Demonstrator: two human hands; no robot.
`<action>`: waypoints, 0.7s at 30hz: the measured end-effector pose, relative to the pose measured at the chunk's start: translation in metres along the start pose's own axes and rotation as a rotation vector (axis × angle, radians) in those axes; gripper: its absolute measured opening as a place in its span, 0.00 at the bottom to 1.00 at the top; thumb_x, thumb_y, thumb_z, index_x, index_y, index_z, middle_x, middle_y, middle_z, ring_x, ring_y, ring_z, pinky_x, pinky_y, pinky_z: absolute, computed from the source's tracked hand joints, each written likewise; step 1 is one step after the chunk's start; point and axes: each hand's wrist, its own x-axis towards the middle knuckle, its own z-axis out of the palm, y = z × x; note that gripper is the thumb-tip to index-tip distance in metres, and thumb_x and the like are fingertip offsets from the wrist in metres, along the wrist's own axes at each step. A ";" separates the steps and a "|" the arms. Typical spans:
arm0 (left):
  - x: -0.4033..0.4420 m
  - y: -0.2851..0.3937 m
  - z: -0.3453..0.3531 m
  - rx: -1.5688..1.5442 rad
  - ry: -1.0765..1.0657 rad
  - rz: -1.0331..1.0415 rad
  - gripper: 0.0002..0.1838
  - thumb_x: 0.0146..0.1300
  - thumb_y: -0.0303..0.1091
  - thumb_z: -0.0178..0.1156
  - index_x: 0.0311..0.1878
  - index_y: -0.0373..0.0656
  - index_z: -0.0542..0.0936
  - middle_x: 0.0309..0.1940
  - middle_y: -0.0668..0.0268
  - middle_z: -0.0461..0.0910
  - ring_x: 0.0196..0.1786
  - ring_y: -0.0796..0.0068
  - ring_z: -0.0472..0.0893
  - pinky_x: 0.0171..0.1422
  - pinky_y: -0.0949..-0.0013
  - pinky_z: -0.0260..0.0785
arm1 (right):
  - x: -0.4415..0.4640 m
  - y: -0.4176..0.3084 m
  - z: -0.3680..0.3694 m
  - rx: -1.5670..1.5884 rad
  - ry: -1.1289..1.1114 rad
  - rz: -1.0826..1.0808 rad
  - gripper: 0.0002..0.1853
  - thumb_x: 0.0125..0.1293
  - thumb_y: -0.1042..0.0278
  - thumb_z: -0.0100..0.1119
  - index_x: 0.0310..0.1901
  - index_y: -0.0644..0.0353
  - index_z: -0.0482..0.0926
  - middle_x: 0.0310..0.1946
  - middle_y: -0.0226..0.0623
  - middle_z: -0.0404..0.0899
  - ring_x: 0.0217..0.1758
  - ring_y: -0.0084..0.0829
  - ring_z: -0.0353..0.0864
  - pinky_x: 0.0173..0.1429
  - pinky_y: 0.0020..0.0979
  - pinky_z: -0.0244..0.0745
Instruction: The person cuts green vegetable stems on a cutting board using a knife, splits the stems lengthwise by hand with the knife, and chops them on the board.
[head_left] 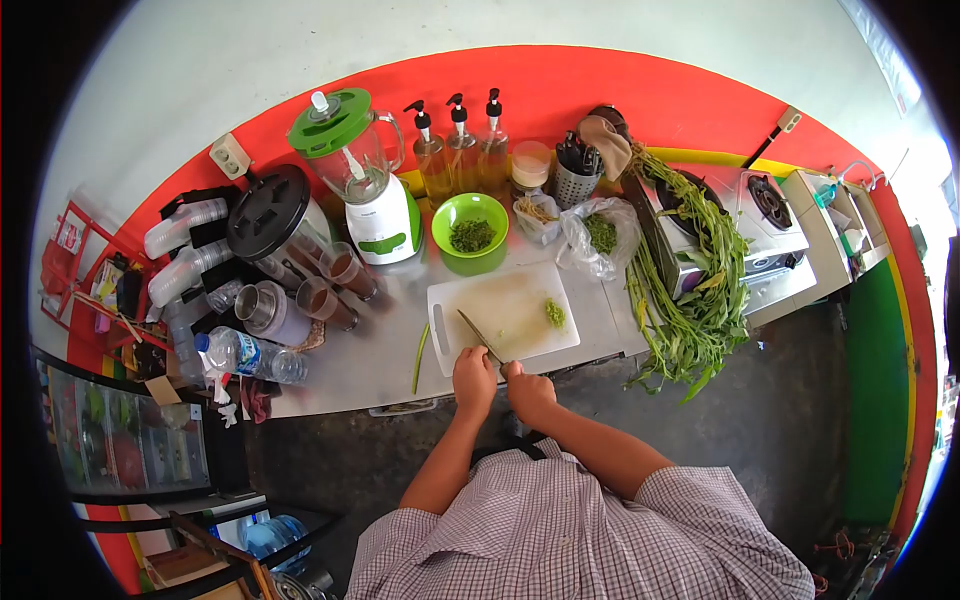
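Note:
My right hand (531, 391) is closed around the handle of a knife (480, 335), whose blade points up and left over the white cutting board (455, 352). Beside it, at the board's front edge, my left hand (474, 380) is closed; anything inside its fingers is hidden. A small heap of chopped green stems (555, 313) lies on the board's right side, with a few bits near the blade. One long green stalk (420, 358) rests on the counter left of the board. Behind the board stands a green bowl (443, 222) with chopped dark green leaves (471, 236).
Leafy stalks (690, 270) drape over the gas stove (775, 245) and the counter edge. Plastic bags (620, 262) sit behind the board. A blender (370, 190), pump bottles (462, 150), cups of brown liquid (325, 305) and a water bottle (250, 358) stand left and back.

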 end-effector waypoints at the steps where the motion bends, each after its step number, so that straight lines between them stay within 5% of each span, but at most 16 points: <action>1: 0.003 0.001 -0.002 -0.006 -0.010 0.006 0.06 0.62 0.23 0.59 0.41 0.36 0.83 0.36 0.50 0.81 0.42 0.44 0.82 0.46 0.50 0.75 | 0.002 0.000 -0.011 0.002 -0.022 -0.028 0.20 0.67 0.68 0.60 0.54 0.69 0.65 0.34 0.46 0.88 0.37 0.41 0.91 0.36 0.39 0.86; 21: -0.005 0.010 0.007 0.031 0.097 -0.065 0.06 0.62 0.23 0.62 0.43 0.39 0.82 0.38 0.56 0.81 0.41 0.49 0.82 0.45 0.53 0.74 | -0.007 0.035 0.008 0.030 0.105 -0.028 0.12 0.71 0.66 0.54 0.50 0.61 0.68 0.31 0.42 0.88 0.32 0.38 0.91 0.31 0.37 0.85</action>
